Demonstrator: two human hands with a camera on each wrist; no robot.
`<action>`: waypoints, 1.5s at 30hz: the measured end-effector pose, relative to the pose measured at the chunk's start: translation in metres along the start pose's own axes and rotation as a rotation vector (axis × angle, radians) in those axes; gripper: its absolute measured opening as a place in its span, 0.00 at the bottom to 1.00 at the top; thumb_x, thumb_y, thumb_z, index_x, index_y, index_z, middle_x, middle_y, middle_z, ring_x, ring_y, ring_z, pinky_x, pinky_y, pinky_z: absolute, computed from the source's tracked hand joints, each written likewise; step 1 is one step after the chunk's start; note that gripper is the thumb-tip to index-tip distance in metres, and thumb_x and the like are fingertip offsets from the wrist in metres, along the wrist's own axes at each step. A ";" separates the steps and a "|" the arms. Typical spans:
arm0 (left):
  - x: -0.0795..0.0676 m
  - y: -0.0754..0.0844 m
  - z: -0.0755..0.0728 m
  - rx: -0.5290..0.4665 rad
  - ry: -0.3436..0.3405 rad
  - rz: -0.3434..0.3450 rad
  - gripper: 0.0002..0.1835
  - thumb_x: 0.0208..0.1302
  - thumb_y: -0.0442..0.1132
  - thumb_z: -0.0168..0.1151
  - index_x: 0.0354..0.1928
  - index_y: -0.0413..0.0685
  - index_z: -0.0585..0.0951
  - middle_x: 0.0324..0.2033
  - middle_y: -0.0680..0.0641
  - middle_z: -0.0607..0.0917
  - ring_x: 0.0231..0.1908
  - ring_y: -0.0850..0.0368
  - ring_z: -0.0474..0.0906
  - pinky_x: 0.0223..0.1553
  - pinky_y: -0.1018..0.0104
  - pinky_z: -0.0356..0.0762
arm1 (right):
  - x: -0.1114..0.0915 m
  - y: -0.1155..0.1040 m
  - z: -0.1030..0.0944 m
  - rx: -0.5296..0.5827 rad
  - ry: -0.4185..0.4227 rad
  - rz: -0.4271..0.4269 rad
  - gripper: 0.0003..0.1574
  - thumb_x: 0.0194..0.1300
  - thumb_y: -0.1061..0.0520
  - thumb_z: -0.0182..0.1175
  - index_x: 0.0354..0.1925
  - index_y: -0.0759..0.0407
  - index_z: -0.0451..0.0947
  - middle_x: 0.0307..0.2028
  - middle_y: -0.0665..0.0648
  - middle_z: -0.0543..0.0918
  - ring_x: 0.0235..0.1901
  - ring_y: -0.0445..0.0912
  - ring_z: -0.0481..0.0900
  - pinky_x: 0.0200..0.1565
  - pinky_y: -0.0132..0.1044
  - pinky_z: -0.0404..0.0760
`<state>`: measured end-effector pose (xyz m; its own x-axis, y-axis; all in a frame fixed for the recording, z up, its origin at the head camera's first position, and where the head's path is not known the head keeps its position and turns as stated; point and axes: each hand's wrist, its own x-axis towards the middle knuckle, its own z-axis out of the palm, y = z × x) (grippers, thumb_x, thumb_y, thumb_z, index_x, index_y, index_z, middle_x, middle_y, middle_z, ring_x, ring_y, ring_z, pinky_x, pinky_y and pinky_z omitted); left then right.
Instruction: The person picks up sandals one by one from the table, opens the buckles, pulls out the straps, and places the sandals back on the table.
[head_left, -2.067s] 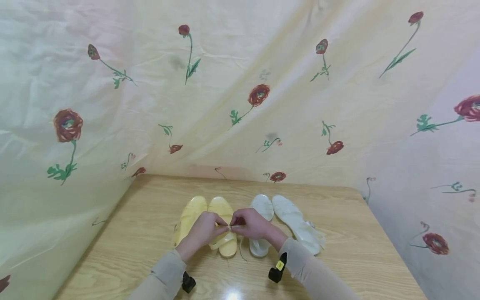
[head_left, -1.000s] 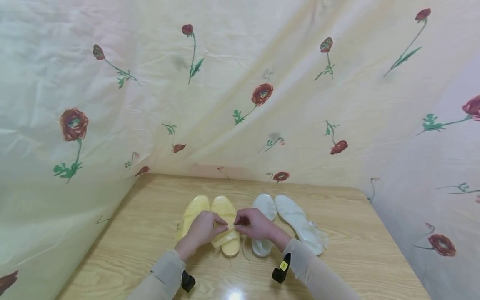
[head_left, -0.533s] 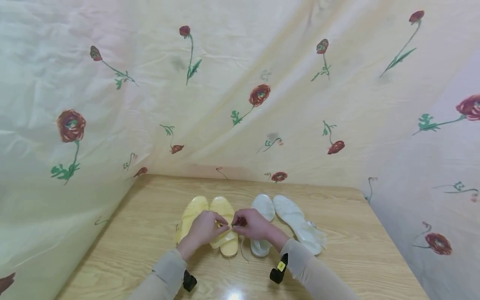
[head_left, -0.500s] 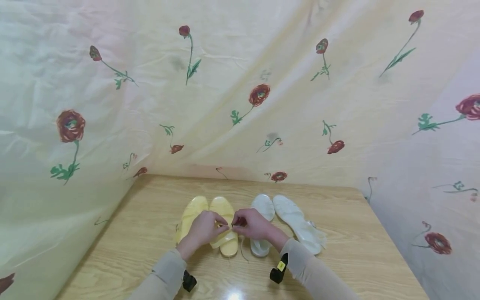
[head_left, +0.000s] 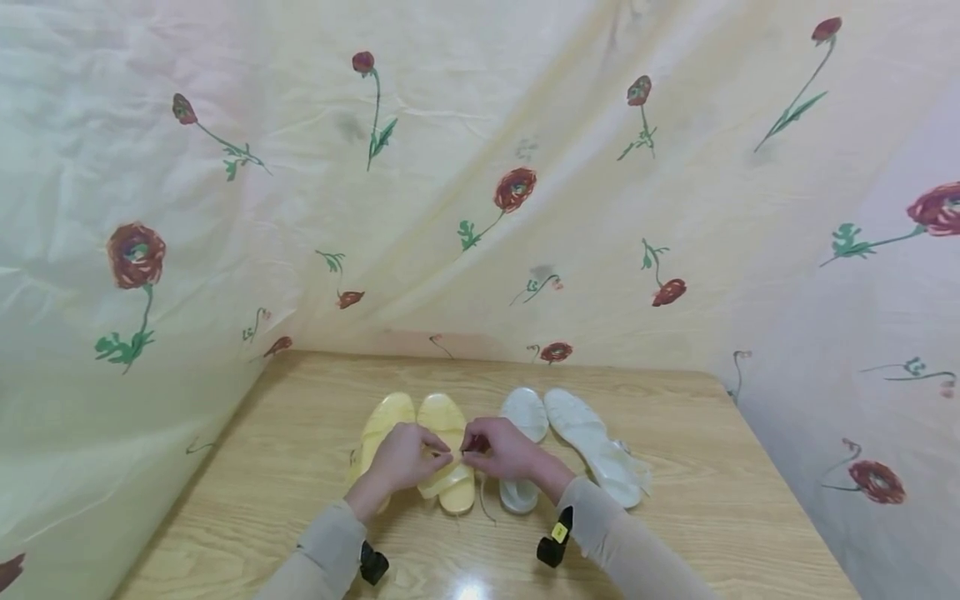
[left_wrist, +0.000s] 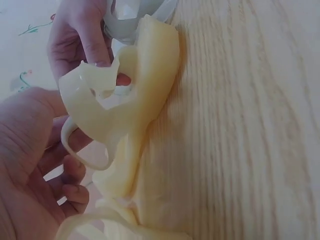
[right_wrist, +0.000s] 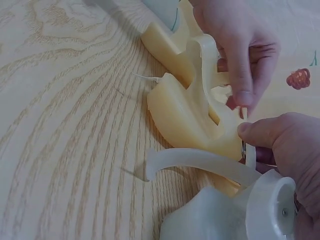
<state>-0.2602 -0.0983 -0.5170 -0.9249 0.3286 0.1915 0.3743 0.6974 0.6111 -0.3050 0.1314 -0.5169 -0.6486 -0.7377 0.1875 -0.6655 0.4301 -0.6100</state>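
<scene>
A pair of yellow jelly sandals, the left one [head_left: 393,409] and the right one [head_left: 457,497], lies on the wooden table. My left hand [head_left: 403,457] is over the right yellow sandal, and its thumb and fingers pinch a thin strap end [right_wrist: 244,113]. Facing it, my right hand [head_left: 506,448] pinches the small metal buckle [right_wrist: 244,148] on that sandal's outer side between thumb and fingers. The fingertips of both hands are close together but apart. In the left wrist view the sandal's heel part [left_wrist: 159,60] hides part of the pinch.
A pair of whitish sandals, one nearer [head_left: 524,407] and one farther right [head_left: 579,423], lies beside my right hand. A loose pale strap [right_wrist: 200,159] sticks out over the table [head_left: 675,500]. Floral cloth [head_left: 420,208] hangs behind and at both sides.
My left fingertips have drawn slightly left, so the gap between the hands is a little wider. Both hands keep their pinch, and the sandals stay in place.
</scene>
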 end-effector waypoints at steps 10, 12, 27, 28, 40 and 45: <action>0.003 0.004 0.004 -0.033 -0.012 -0.041 0.04 0.65 0.44 0.77 0.37 0.53 0.94 0.37 0.49 0.95 0.13 0.69 0.56 0.17 0.76 0.55 | -0.001 0.002 0.004 0.046 0.021 -0.014 0.04 0.67 0.63 0.70 0.38 0.57 0.83 0.38 0.54 0.89 0.40 0.41 0.88 0.45 0.28 0.86; 0.003 0.005 0.004 -0.040 -0.015 -0.036 0.05 0.65 0.44 0.77 0.38 0.53 0.94 0.37 0.49 0.95 0.13 0.69 0.56 0.17 0.76 0.55 | -0.002 0.003 0.004 0.040 0.028 -0.019 0.06 0.66 0.64 0.69 0.38 0.56 0.82 0.38 0.54 0.88 0.40 0.42 0.89 0.45 0.28 0.87; 0.001 -0.006 0.003 0.014 0.012 -0.044 0.05 0.64 0.45 0.77 0.37 0.54 0.94 0.38 0.51 0.95 0.19 0.69 0.69 0.21 0.73 0.68 | -0.004 0.008 0.002 0.064 0.053 -0.018 0.04 0.65 0.63 0.69 0.36 0.57 0.82 0.36 0.53 0.87 0.36 0.35 0.85 0.41 0.29 0.86; 0.001 -0.004 0.003 0.030 0.024 -0.036 0.06 0.63 0.46 0.77 0.37 0.54 0.94 0.38 0.51 0.95 0.22 0.67 0.72 0.22 0.72 0.70 | -0.004 0.008 0.003 0.064 0.053 -0.016 0.04 0.65 0.63 0.69 0.36 0.57 0.82 0.36 0.52 0.87 0.36 0.35 0.85 0.41 0.29 0.86; 0.012 0.015 0.004 0.135 0.068 0.149 0.03 0.61 0.41 0.80 0.35 0.52 0.94 0.32 0.52 0.94 0.27 0.63 0.76 0.34 0.68 0.74 | -0.003 0.009 0.006 0.047 0.066 -0.044 0.03 0.68 0.61 0.70 0.38 0.57 0.84 0.34 0.51 0.86 0.35 0.32 0.83 0.39 0.27 0.85; 0.013 0.011 0.007 0.046 0.018 0.159 0.03 0.62 0.37 0.79 0.35 0.45 0.94 0.31 0.49 0.94 0.28 0.62 0.86 0.29 0.76 0.77 | -0.003 0.010 0.006 0.054 0.065 -0.034 0.03 0.69 0.60 0.70 0.38 0.56 0.84 0.35 0.52 0.87 0.35 0.33 0.84 0.39 0.27 0.85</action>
<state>-0.2673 -0.0816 -0.5130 -0.8547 0.4259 0.2970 0.5183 0.6664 0.5359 -0.3068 0.1346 -0.5283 -0.6500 -0.7152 0.2569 -0.6674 0.3756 -0.6430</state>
